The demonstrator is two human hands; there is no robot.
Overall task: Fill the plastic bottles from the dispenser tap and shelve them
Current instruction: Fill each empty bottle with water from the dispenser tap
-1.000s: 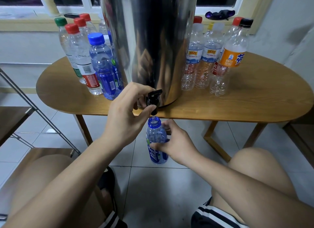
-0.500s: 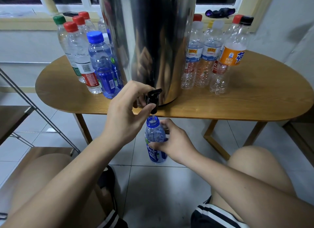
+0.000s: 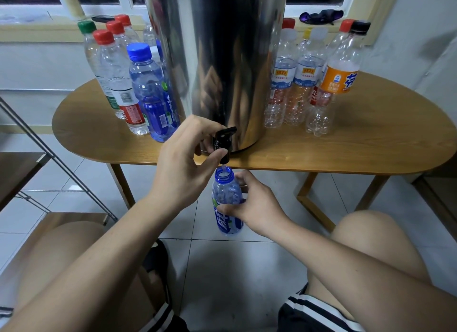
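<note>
1. Your dispenser point(image 3: 222, 59): polished metal, smooth, mirror-glossy.
2. Your tap point(image 3: 223, 143): black plastic, slight sheen.
3. Your bottle point(image 3: 226, 190): clear blue plastic, ribbed, with a glossy printed label.
4. Your empties point(image 3: 296, 96): thin clear plastic, ribbed, with glossy labels and smooth plastic caps.
5. Your table point(image 3: 371, 143): wood, smooth, satin finish.
6. Your floor point(image 3: 235, 269): pale tiles, glossy.
7. Your rack point(image 3: 59, 161): thin metal rods, dull shine.

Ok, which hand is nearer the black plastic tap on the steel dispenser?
Left. The left hand grips the black plastic tap; the right hand is below it, holding the blue plastic bottle.
</note>
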